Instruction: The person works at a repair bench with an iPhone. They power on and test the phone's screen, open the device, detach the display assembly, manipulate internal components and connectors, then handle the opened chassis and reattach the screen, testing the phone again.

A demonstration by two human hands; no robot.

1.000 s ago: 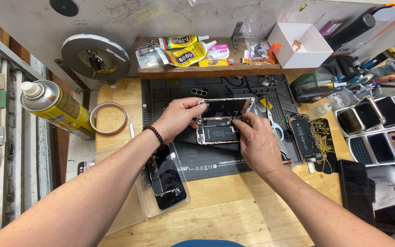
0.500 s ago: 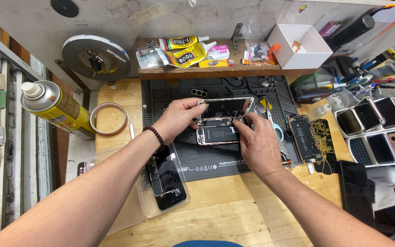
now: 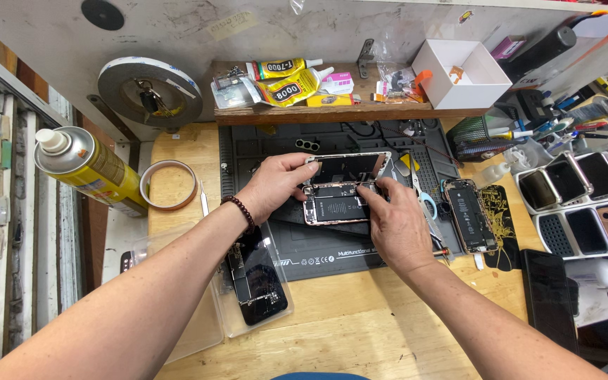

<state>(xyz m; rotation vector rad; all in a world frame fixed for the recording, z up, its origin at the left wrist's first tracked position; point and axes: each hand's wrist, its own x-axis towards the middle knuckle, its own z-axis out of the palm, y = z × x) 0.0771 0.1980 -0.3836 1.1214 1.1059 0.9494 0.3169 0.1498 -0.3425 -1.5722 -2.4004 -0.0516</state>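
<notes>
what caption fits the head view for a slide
Both hands, left hand and right hand, hold an opened phone over a dark work mat.

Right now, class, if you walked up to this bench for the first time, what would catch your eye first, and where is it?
At the centre, the left hand and right hand work on an opened phone lying on a dark work mat. At far left a yellow spray can lies tilted. A second opened phone sits to the right.
</notes>
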